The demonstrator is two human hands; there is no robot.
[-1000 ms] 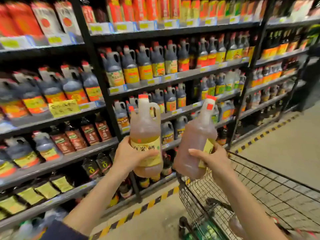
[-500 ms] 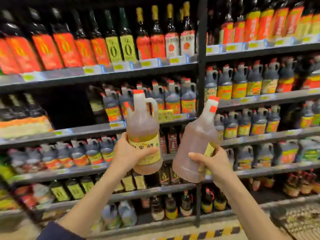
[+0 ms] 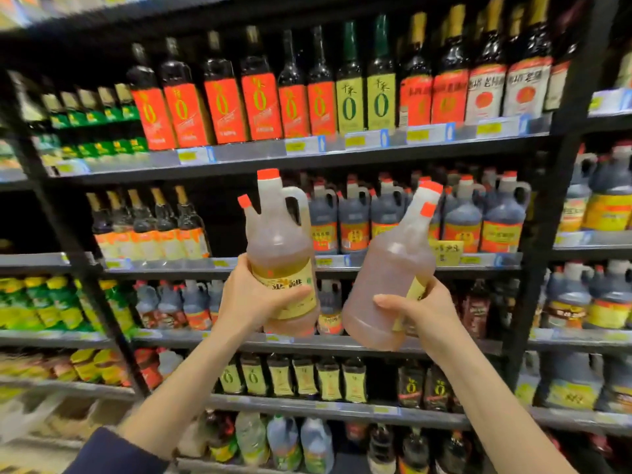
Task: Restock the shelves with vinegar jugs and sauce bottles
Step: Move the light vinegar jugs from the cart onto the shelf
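Observation:
I hold two pale amber vinegar jugs with red caps up in front of the shelves. My left hand (image 3: 251, 297) grips the left vinegar jug (image 3: 278, 241) around its yellow label; it stands upright with its handle to the right. My right hand (image 3: 415, 314) grips the right vinegar jug (image 3: 390, 268) low on its body; this one tilts to the right, its cap up near the dark jugs. Both jugs hang level with the middle shelf (image 3: 191, 263), which has a dark gap (image 3: 225, 220) just left of the upright jug.
Dark soy-sauce jugs (image 3: 465, 220) fill the middle shelf behind the right jug. Tall dark bottles with orange labels (image 3: 224, 104) line the upper shelf. Smaller bottles (image 3: 304, 376) and clear jugs (image 3: 284, 443) sit on lower shelves. A black upright post (image 3: 543, 206) stands at the right.
My view has swung left along the shelving and closer; the cart has dropped out of sight. Both hands have kept their grip on the jugs and raised them slightly.

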